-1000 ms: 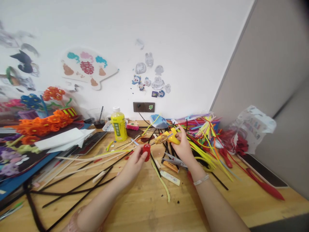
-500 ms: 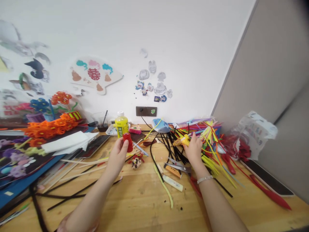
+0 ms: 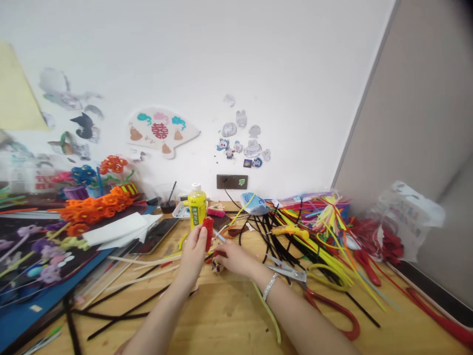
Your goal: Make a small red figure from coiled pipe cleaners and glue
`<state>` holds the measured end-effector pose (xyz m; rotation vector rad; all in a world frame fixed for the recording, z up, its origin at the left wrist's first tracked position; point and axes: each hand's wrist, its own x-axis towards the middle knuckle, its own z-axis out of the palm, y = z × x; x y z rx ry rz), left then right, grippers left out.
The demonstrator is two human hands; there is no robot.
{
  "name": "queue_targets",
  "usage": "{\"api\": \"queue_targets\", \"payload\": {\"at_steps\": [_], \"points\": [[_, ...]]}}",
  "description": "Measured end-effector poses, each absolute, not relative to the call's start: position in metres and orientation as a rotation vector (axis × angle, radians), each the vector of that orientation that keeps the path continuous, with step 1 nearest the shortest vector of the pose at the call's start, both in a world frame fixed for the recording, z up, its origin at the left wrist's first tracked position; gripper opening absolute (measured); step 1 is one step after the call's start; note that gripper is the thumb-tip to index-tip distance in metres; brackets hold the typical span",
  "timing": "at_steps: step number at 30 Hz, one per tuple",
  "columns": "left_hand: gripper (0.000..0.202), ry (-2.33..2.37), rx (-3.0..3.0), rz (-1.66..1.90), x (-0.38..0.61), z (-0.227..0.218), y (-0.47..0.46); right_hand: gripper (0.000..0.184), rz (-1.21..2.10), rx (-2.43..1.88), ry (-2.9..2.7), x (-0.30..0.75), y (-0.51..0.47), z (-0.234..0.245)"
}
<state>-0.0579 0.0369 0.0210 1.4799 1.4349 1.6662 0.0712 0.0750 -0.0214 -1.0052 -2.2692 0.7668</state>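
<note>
Left hand (image 3: 192, 257): curled closed around red pipe-cleaner coil (image 3: 208, 233); soft, light, best held mid-body.
Right hand (image 3: 236, 261): partly curled, touching speckled fuzzy bundle (image 3: 217, 266); hold unclear.

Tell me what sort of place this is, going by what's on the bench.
Probably a handicraft workspace, perhaps a home craft corner: a wooden bench strewn with coloured pipe cleaners, a yellow hot glue gun, and orange pipe-cleaner flowers.
</note>
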Motion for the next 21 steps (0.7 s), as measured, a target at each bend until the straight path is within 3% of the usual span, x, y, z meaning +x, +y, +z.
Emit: {"api": "queue_targets", "payload": {"at_steps": [3, 8, 14, 21], "points": [[0.032, 1.435, 1.471, 1.677, -0.058, 0.021, 0.037, 0.014, 0.775, -1.063, -2.232, 0.074, 0.073, -0.026], [0.028, 1.396, 1.493, 1.673, -0.056, 0.021, 0.035, 0.043, 0.920, -1.059, -2.224, 0.084, 0.063, -0.031], [0.033, 1.357, 1.539, 1.641, -0.053, 0.018, 0.037, 0.033, 0.931, -1.034, -2.169, 0.100, 0.046, -0.035], [0.035, 1.284, 1.688, 1.537, -0.043, 0.018, 0.028, 0.034, 1.331, -0.818, -1.269, 0.142, 0.050, -0.019]]}}
